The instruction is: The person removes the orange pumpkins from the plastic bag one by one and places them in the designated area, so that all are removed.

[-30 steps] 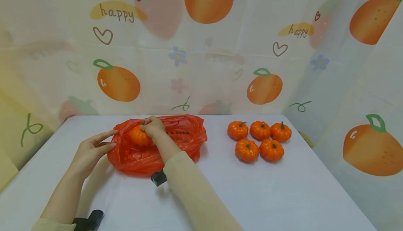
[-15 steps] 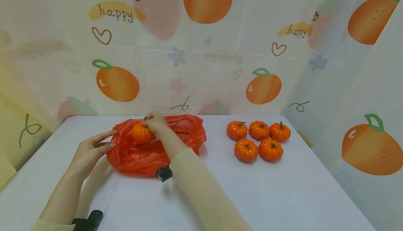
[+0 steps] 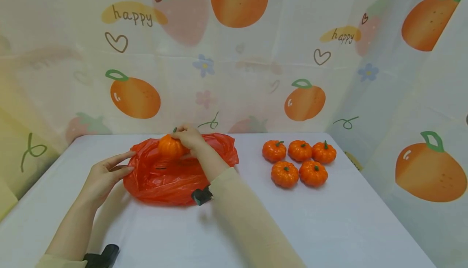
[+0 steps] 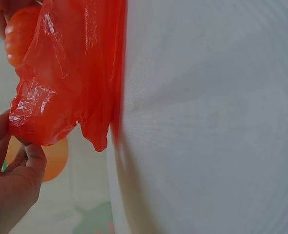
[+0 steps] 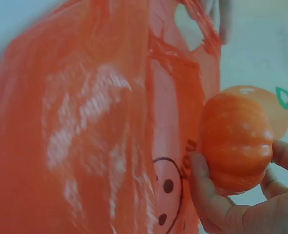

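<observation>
A thin red plastic bag [image 3: 161, 189] lies on the white table, its mouth spread. At the bag's left edge my left hand [image 3: 100, 180] pinches the film between thumb and fingers, which the left wrist view shows close up on the bag [image 4: 51, 107]. Above the bag's mouth, my right hand [image 3: 191, 138] grips a small orange pumpkin [image 3: 170, 148] with a green stem. In the right wrist view the thumb and fingers curl round the pumpkin [image 5: 236, 141], beside the printed bag wall. What lies deeper inside the bag is hidden.
Several more small pumpkins [image 3: 300, 163] stand in two rows on the table's right side. Behind the table hangs a fruit-patterned curtain [image 3: 237, 69]. Black straps with a camera [image 3: 202, 196] sit on the wrists.
My right hand has moved right and up with the pumpkin, from inside the bag's mouth to above it. My left hand keeps its place at the bag's edge.
</observation>
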Demonstrator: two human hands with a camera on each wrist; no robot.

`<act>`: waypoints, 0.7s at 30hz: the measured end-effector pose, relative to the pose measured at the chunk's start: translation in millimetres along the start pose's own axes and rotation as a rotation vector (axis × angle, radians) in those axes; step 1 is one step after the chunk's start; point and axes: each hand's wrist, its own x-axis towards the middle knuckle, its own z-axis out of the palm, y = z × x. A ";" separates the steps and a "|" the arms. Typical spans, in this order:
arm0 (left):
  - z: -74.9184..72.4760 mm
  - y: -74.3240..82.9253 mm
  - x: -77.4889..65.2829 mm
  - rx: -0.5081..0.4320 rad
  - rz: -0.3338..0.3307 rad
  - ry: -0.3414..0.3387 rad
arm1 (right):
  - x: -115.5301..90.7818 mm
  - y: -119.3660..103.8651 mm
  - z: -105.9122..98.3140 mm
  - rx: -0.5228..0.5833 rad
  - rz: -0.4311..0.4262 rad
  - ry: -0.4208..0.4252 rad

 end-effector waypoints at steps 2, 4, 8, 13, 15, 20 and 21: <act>0.5 0.0 0.6 -0.011 0.002 -0.002 | -0.1 -1.7 -3.4 0.010 -0.010 0.005; 1.0 0.3 1.0 -0.022 0.002 -0.004 | -0.8 -3.7 -6.6 0.024 -0.019 0.013; 0.9 1.0 0.7 -0.010 0.003 -0.001 | -2.6 -7.2 -12.4 0.040 -0.037 0.022; -0.2 1.3 -0.4 -0.011 0.000 -0.001 | -1.6 -8.7 -22.7 0.065 -0.062 -0.010; -0.4 1.0 -0.3 -0.019 -0.004 -0.003 | -1.1 -8.9 -28.0 0.090 -0.062 -0.026; -1.1 0.1 -0.1 -0.013 -0.013 -0.004 | -1.4 -12.6 -40.0 0.142 -0.056 -0.041; -1.2 0.0 -0.1 -0.014 -0.013 -0.004 | -1.6 -13.7 -42.0 0.147 -0.055 -0.043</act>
